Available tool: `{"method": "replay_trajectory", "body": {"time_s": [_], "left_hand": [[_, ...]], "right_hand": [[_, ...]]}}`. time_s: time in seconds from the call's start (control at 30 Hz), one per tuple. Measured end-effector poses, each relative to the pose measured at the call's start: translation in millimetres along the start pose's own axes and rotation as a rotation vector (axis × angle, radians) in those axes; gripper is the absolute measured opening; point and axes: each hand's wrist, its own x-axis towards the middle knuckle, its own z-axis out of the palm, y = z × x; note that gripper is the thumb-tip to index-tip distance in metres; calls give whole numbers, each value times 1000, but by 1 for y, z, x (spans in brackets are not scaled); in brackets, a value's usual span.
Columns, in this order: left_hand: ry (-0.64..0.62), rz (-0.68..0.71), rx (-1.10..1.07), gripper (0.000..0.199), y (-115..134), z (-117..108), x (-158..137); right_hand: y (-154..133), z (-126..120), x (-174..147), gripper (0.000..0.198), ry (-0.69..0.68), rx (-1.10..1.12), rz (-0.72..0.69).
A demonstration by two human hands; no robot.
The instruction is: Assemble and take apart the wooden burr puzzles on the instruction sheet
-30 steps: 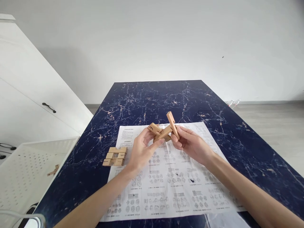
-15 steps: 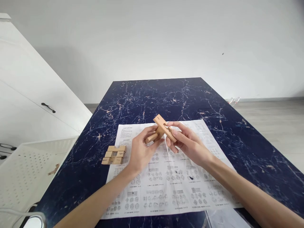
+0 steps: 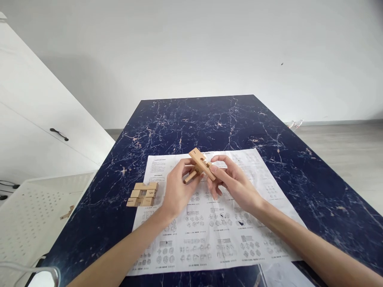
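Above the printed sheet (image 3: 167, 261), my left hand (image 3: 179, 189) is closed around a wooden puzzle piece (image 3: 190, 176), whose end sticks out between thumb and fingers. Lying slantwise across it is a notched wooden puzzle piece (image 3: 196, 154), with a dark mark near its upper end. My right hand (image 3: 235, 183) pinches this notched piece at its lower right end, forefinger arched over it. The two pieces touch or overlap; fingers hide how they fit. To the left, several notched wooden pieces (image 3: 143, 194) lie side by side, partly on the sheet's edge.
The sheet carries rows of small diagrams and lies on a dark blue marbled table (image 3: 191, 123). A white perforated basket (image 3: 38, 211) stands at the left, with a small wooden piece (image 3: 67, 212) in it. Beyond is a white cabinet (image 3: 36, 99). Clear plastic (image 3: 284, 275) lies at the front edge.
The notched piece has shifted slightly left and down over the other piece, and my right hand has moved left with it. My left hand stays nearly in place. The view has shifted slightly.
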Motion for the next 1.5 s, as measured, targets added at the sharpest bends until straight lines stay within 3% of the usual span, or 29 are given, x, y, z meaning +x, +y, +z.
{"method": "replay_trajectory", "body": {"time_s": [0.3,0.5,0.57,0.7,0.87,1.1,1.5], "left_hand": [[-6,14,68,25,-2,2,-1],[-12,82,10,71,-8,2,-3],[-33,92,-9,77,-9,2,-4],[-73,107,-12,64,-6,0,-3],[-105,113,80,50,-6,-2,-1],[-217,167,160,58,-8,-5,0],[-337,-24,41,63,6,-11,2]], "right_hand": [[-3,4,-3,36,35,-29,55],[0,7,-5,45,13,-43,91],[2,7,-5,46,-4,-17,85],[5,6,-4,45,-50,47,105],[4,3,-2,44,-13,49,161],[3,-5,3,46,60,147,240],[2,-5,4,43,48,158,281]]}}
